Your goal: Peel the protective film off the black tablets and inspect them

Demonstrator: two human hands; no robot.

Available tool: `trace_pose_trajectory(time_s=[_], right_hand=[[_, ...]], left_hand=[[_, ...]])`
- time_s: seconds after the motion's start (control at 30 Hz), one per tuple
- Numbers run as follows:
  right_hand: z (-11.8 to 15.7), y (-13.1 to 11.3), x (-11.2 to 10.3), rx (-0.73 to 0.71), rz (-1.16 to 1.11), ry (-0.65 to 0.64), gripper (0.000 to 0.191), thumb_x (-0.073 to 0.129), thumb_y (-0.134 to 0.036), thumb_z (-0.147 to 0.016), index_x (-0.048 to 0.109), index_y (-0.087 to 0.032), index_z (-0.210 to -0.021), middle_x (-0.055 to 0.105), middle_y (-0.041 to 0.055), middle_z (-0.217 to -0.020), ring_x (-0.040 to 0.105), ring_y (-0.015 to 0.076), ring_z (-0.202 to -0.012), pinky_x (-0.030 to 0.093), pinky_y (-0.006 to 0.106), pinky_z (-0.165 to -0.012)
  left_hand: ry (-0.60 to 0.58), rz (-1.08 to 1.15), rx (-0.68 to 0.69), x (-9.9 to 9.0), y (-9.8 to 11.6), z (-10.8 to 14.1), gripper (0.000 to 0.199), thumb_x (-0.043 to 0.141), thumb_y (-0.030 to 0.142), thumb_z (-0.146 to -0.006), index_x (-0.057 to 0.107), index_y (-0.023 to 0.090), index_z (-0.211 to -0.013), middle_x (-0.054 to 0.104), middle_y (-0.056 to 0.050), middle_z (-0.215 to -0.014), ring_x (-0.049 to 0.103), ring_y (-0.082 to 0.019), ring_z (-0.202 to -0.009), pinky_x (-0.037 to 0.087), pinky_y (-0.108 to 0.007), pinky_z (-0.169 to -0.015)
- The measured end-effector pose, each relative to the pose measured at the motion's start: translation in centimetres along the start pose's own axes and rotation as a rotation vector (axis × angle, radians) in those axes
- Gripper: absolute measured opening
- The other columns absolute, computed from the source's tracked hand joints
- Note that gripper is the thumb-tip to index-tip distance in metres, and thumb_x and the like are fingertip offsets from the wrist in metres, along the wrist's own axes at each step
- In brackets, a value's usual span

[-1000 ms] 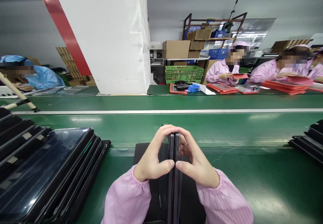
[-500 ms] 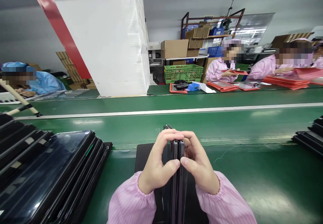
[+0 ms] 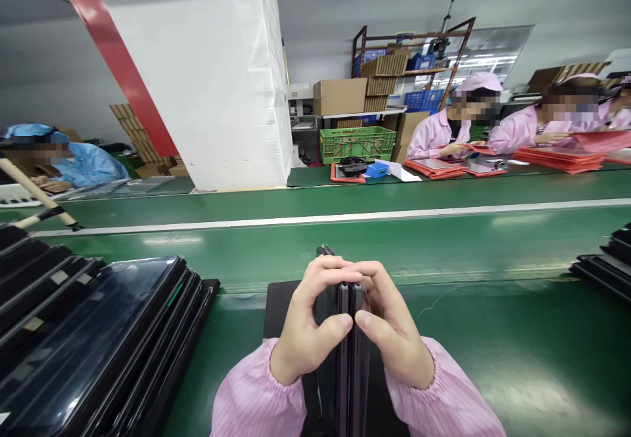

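Note:
Two dark tablets stand on edge side by side in front of me, the left tablet and the right tablet pressed nearly together. My left hand is closed round the left side, its thumb on the near edge and its fingers over the top. My right hand clasps the right side in the same way. The fingertips of both hands meet above the top corners. Below lies a flat black board, partly hidden by my hands and sleeves. The tablets' lower ends run out of the frame.
Overlapping glossy black panels fill the left of the green work surface. More dark panels lie at the far right. Across the belt, co-workers in pink handle items near red-edged stacks; another in blue sits left.
The tablets' upper ends and my hands have sunk slightly and tilted a little; my grip stays. One co-worker in pink has shifted right and lowered the item they hold.

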State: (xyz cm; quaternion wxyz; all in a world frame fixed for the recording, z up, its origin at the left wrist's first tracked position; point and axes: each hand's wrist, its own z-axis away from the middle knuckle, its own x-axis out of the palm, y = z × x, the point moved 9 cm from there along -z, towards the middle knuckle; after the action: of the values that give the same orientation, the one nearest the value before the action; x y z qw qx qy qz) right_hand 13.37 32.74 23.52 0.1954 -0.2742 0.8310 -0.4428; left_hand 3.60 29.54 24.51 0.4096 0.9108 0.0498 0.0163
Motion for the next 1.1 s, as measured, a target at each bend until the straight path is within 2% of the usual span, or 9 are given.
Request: trace_pose_trajectory(time_s=[0.13, 0.37, 0.53, 0.6, 0.7, 0.93, 1.1], right_hand=[[0.1, -0.5, 0.3, -0.014, 0.033, -0.01, 0.028, 0.052, -0.042, -0.097, 0.048, -0.036, -0.124, 0.052, -0.0022, -0.089, 0.045, 0.0155, -0.071, 0.041, 0.028, -0.066], [0.1, -1.4, 1.8, -0.046, 0.12, -0.044, 0.039, 0.053, -0.023, -0.087, 0.047, -0.036, -0.123, 0.046, -0.0052, -0.078, 0.047, 0.0141, -0.067, 0.041, 0.026, -0.064], [-0.1, -2.0, 2.6, -0.054, 0.163, -0.048, 0.04, 0.053, -0.019, -0.084, 0.047, -0.034, -0.122, 0.044, -0.006, -0.074, 0.048, 0.0128, -0.064, 0.042, 0.025, -0.062], [-0.1, -2.0, 2.6, -0.047, 0.175, -0.048, 0.04, 0.053, -0.019, -0.085, 0.047, -0.033, -0.122, 0.044, -0.0057, -0.075, 0.048, 0.0128, -0.064, 0.043, 0.024, -0.062], [-0.2, -1.8, 2.4, -0.04, 0.185, -0.049, 0.042, 0.053, -0.019, -0.084, 0.047, -0.034, -0.123, 0.045, -0.0054, -0.076, 0.048, 0.0134, -0.065, 0.044, 0.025, -0.062], [0.0, -1.8, 2.3, -0.048, 0.16, -0.051, 0.04, 0.054, -0.021, -0.085, 0.047, -0.033, -0.123, 0.046, -0.0049, -0.077, 0.049, 0.0139, -0.066, 0.044, 0.026, -0.063], [-0.2, -1.3, 2.0, -0.031, 0.116, -0.035, 0.033, 0.055, -0.026, -0.087, 0.05, -0.029, -0.119, 0.048, -0.004, -0.077, 0.047, 0.0148, -0.066, 0.044, 0.027, -0.066]], left_hand=[[0.063, 0.006, 0.001, -0.2, 0.5, 0.2, 0.029, 0.065, 0.032, -0.08, 0.071, 0.033, -0.109, 0.065, 0.0, -0.115, 0.054, -0.022, -0.117, 0.037, -0.036, -0.108], [0.31, -0.053, 0.016, -1.6, 2.1, 0.9, 0.028, 0.058, 0.014, -0.071, 0.074, 0.03, -0.087, 0.073, 0.004, -0.097, 0.064, -0.016, -0.103, 0.044, -0.029, -0.104], [0.455, -0.047, -0.028, -2.8, 2.2, 1.3, 0.023, 0.057, 0.015, -0.077, 0.075, 0.028, -0.074, 0.076, 0.004, -0.086, 0.068, -0.016, -0.098, 0.05, -0.028, -0.096], [0.498, -0.03, -0.056, -3.0, 1.9, 1.3, 0.028, 0.053, 0.017, -0.083, 0.075, 0.028, -0.069, 0.076, 0.003, -0.082, 0.07, -0.016, -0.094, 0.051, -0.029, -0.094], [0.526, -0.02, -0.068, -3.0, 1.7, 1.4, 0.035, 0.049, 0.02, -0.088, 0.075, 0.028, -0.066, 0.076, 0.003, -0.08, 0.07, -0.016, -0.092, 0.052, -0.03, -0.094], [0.521, -0.016, -0.054, -2.7, 1.6, 1.6, 0.037, 0.048, 0.02, -0.091, 0.077, 0.028, -0.071, 0.077, 0.004, -0.084, 0.07, -0.014, -0.096, 0.052, -0.028, -0.095], [0.523, -0.003, 0.009, -2.2, 1.2, 1.5, 0.034, 0.049, 0.022, -0.095, 0.079, 0.029, -0.081, 0.077, 0.004, -0.091, 0.069, -0.013, -0.098, 0.051, -0.026, -0.097]])
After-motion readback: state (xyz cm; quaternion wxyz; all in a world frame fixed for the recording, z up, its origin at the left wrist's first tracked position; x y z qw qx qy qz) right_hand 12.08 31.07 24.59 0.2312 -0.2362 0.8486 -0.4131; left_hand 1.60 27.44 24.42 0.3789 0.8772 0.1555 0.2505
